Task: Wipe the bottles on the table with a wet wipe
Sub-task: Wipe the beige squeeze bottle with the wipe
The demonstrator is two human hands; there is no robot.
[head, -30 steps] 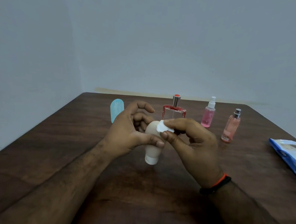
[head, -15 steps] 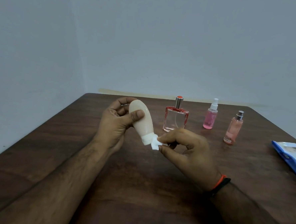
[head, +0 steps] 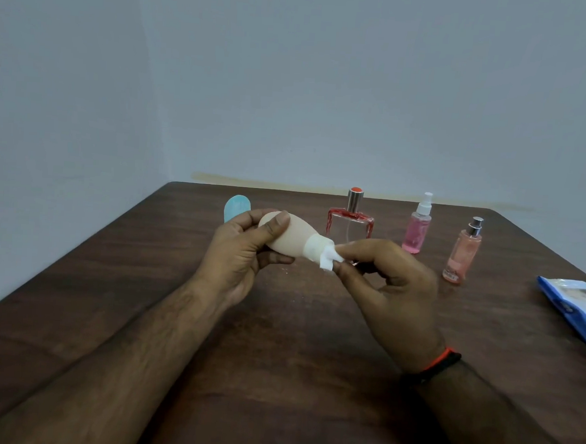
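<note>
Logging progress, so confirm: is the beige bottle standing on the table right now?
No, the left hand holds the beige bottle tilted above the table while the right hand presses the wet wipe to its cap.

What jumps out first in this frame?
Mid-table, the two hands: the left hand holds a beige bottle tilted off the table, while the right hand presses a small white wipe against its cap end. Behind them stand three pinkish bottles, with the square perfume bottle nearest the hands.
</note>
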